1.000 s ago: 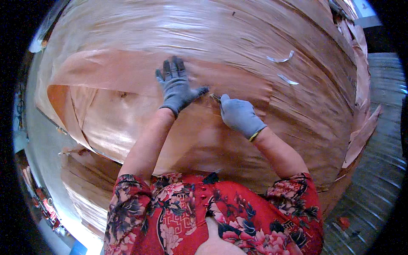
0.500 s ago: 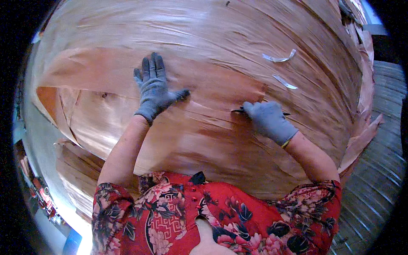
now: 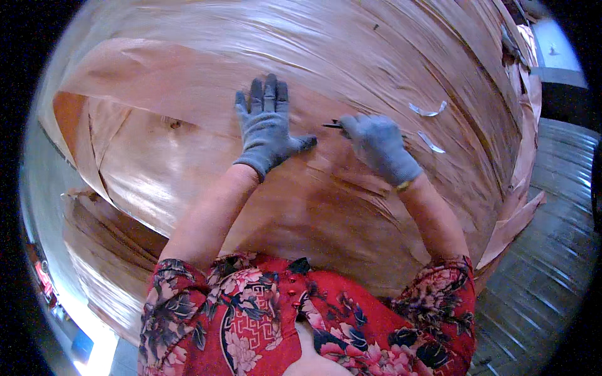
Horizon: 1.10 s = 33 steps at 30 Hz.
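Thin brown wood veneer sheets (image 3: 138,169) lie stacked in front of me, wrinkled in long ripples. A reddish veneer piece (image 3: 150,69) rests on top, its left end curled over. My left hand (image 3: 268,131), in a grey glove, presses flat on this piece with fingers stretched and thumb out to the right. To its right, my gloved right hand (image 3: 378,145) is closed around a knife; its dark narrow blade (image 3: 331,125) points left, close to the veneer. The handle is mostly hidden in the fist.
Two small whitish strips (image 3: 431,142) lie on the veneer right of my right hand. Ragged veneer edges (image 3: 511,225) hang along the stack's right side, beside grey ridged flooring (image 3: 552,232). Another brown veneer pile (image 3: 106,250) sits at the lower left.
My right hand has moved up and left with the knife, nearer my left hand. My left hand appears farther right in the picture. The whole view has turned slightly.
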{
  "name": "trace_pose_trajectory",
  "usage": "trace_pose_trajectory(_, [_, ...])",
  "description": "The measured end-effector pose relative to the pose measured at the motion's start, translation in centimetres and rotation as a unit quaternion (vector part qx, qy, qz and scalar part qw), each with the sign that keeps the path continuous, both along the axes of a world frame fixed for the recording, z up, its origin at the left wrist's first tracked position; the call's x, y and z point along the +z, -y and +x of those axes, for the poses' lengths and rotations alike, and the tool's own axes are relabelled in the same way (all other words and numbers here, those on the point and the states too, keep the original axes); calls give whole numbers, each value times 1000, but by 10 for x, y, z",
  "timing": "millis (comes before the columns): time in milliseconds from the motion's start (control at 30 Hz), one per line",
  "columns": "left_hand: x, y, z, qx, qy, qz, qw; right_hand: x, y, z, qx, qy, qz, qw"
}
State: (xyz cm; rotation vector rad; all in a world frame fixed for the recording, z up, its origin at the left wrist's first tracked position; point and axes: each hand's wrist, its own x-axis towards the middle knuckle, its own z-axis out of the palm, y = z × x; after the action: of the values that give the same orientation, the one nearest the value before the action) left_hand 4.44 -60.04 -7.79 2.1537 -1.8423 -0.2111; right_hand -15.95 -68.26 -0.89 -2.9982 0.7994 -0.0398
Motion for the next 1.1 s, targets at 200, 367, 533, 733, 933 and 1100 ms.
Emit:
trace_pose_trajectory(200, [1, -2, -5, 22, -28, -30, 999, -15, 14, 41, 74, 9, -5, 997])
trace_pose_trajectory(367, [6, -3, 0, 17, -15, -3, 1000, -15, 16, 47, 76, -25, -18, 997])
trace_pose_trajectory(533, [-3, -3, -2, 3, -9, -21, 1000, -11, 11, 12, -5, -77, -45, 996])
trace_pose_trajectory(733, [-13, -2, -5, -11, 20, -15, 1000, -17, -16, -60, -164, -135, -15, 977])
trace_pose_trajectory(933, [-26, 0, -8, -7, 43, -31, 999, -37, -63, -97, -303, -146, 13, 942])
trace_pose_trajectory(1100, [-35, 2, -9, -1, 86, -33, 996, -50, -98, -118, -399, -133, 73, 904])
